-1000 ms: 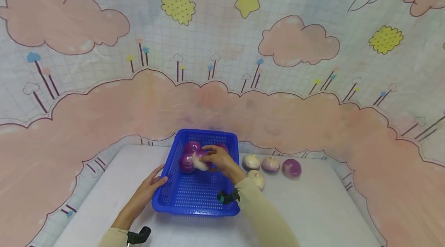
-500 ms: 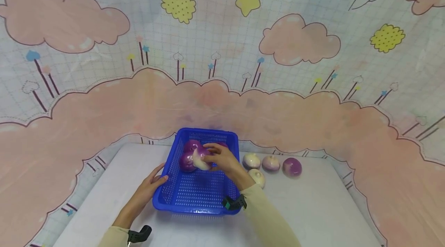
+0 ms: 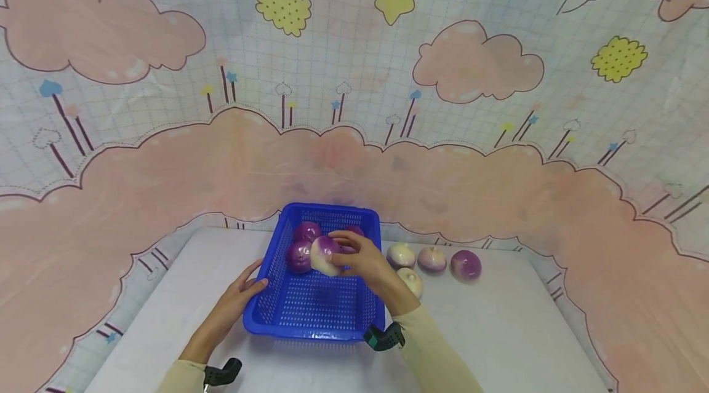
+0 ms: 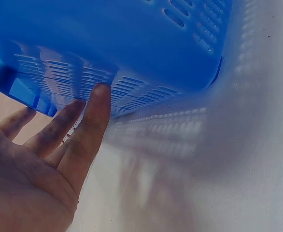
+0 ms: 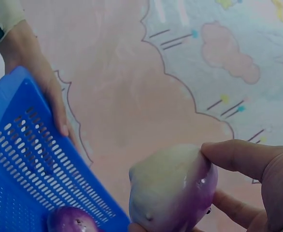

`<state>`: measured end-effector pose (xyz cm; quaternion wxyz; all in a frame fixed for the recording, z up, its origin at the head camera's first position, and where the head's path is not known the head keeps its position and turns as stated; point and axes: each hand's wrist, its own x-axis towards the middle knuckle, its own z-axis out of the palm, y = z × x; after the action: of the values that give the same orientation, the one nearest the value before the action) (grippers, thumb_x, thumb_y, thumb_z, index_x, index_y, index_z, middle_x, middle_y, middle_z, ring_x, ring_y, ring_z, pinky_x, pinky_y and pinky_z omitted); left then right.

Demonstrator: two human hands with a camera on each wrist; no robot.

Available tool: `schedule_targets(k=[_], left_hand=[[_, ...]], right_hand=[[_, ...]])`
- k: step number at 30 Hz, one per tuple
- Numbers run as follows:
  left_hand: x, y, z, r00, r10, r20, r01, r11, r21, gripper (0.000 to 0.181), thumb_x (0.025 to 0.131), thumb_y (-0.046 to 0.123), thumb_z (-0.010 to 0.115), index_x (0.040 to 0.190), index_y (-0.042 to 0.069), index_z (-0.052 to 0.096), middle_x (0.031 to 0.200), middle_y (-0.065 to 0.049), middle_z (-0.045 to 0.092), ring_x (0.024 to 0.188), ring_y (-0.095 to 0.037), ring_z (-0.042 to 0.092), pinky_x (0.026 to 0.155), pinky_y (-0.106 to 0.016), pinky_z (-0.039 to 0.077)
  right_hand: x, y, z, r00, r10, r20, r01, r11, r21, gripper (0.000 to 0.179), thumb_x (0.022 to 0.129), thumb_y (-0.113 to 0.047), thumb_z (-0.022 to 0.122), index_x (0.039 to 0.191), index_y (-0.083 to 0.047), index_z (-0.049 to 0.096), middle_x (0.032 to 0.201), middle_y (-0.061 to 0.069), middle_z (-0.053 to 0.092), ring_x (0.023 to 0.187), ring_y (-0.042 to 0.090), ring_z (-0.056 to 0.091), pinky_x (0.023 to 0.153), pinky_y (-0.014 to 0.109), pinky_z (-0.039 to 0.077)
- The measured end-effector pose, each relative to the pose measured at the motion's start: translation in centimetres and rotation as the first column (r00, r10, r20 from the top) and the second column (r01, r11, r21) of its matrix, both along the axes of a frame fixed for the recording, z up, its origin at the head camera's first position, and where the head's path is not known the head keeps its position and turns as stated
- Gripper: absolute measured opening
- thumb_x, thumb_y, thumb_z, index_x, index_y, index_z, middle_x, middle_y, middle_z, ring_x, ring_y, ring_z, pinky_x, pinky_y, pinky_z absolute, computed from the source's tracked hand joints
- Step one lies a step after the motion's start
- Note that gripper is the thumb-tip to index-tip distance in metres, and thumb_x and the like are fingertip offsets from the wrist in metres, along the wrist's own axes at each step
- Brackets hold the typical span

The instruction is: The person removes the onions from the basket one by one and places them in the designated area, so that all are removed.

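Held in the fingers and thumb of my right hand is a purple-and-white turnip, above the inside of a blue plastic basket. The right wrist view shows this turnip close up, its pale side with a small nub facing the camera. Several purple turnips lie at the basket's far end, partly hidden by the right hand. My left hand grips the basket's left side, thumb at the rim. In the left wrist view, extended fingers rest against the slotted outer wall.
Right of the basket, on the white table, are several more turnips: pale ones, a pinkish one and a purple one. A cloth printed with clouds hangs behind the table.
My right hand has drawn slightly right and toward me with the turnip, which has turned to show more of its purple side. The left hand and basket stay nearly in place.
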<state>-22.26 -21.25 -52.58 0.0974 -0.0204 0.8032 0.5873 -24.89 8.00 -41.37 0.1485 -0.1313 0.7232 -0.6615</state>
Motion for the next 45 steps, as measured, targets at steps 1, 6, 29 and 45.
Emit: schedule_targets(k=[1,6,29,45], left_hand=[[0.0,0.0,0.0,1.0,0.001,-0.001,-0.001,1.0,-0.002,0.073,0.098,0.05,0.052,0.158,0.027,0.018,0.156,-0.029,0.031,0.138,-0.051,0.039,0.108,-0.069,0.035],[0.2,-0.3,0.1,1.0,0.0,0.0,0.0,1.0,-0.012,0.073,0.098,0.05,0.051,0.158,0.027,0.017,0.156,-0.029,0.03,0.138,-0.052,0.038,0.108,-0.07,0.033],[0.1,0.1,0.0,1.0,0.008,0.012,-0.008,1.0,-0.007,0.073,0.098,0.05,0.052,0.158,0.029,0.017,0.157,-0.028,0.03,0.139,-0.051,0.038,0.108,-0.07,0.033],[0.2,0.1,0.2,1.0,0.004,0.012,-0.004,1.0,-0.016,0.074,0.097,0.05,0.052,0.158,0.028,0.017,0.157,-0.029,0.029,0.139,-0.052,0.037,0.108,-0.07,0.033]], right_hand=[[0.1,0.1,0.0,1.0,0.002,0.0,-0.002,1.0,-0.003,0.049,0.087,-0.01,0.07,0.134,-0.009,0.057,0.141,0.015,0.054,0.119,0.025,0.06,0.083,0.039,0.06],[0.7,0.6,0.2,1.0,0.01,-0.014,-0.01,1.0,-0.011,0.05,0.088,-0.01,0.069,0.135,-0.009,0.056,0.142,0.016,0.053,0.118,0.025,0.058,0.083,0.037,0.06],[2.1,5.1,-0.1,0.996,-0.075,-0.04,0.075,0.997,0.004,0.052,0.087,-0.013,0.071,0.137,-0.016,0.055,0.146,0.014,0.048,0.125,0.032,0.054,0.089,0.036,0.058],[3.3,8.5,0.0,0.993,-0.107,-0.054,0.109,0.994,0.034,0.054,0.089,-0.014,0.069,0.14,-0.014,0.052,0.151,0.014,0.044,0.133,0.037,0.048,0.094,0.034,0.056]])
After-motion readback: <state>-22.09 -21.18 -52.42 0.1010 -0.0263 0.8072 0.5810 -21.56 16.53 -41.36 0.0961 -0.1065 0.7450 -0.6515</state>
